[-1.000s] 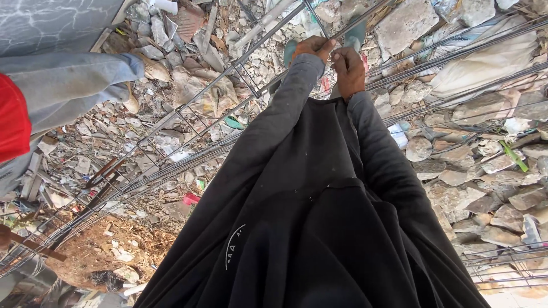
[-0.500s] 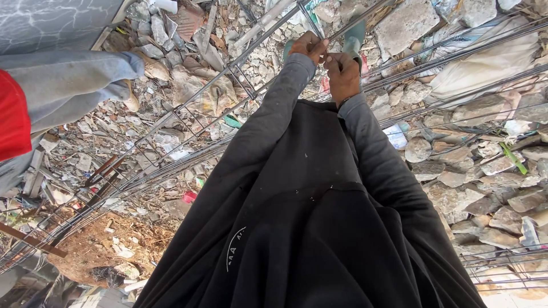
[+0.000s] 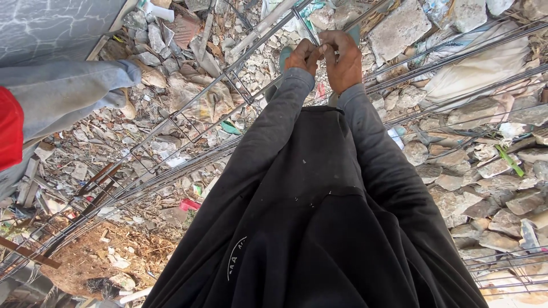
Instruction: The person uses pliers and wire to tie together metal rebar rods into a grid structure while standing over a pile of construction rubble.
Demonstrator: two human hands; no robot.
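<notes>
Both my arms, in black sleeves, reach out to the top middle of the head view. My left hand [image 3: 301, 57] and my right hand [image 3: 344, 60] are pressed together, fingers pinched on a thin steel wire [image 3: 311, 34] at the bars of a long rebar cage [image 3: 188, 122]. The cage runs from the lower left up to the top middle, made of long bars with square ties. The fingertips hide the exact spot where the wire is held.
Broken stones and rubble [image 3: 485, 171] cover the ground below. More long steel bars [image 3: 456, 63] cross at the right. Another person's leg in light jeans [image 3: 68, 91] and a red garment [image 3: 8, 128] stand at the left. A white sack [image 3: 485, 68] lies upper right.
My hands have come closer together and moved slightly up along the bars, with the fingers now pinched tight on the wire. The view has shifted a little.
</notes>
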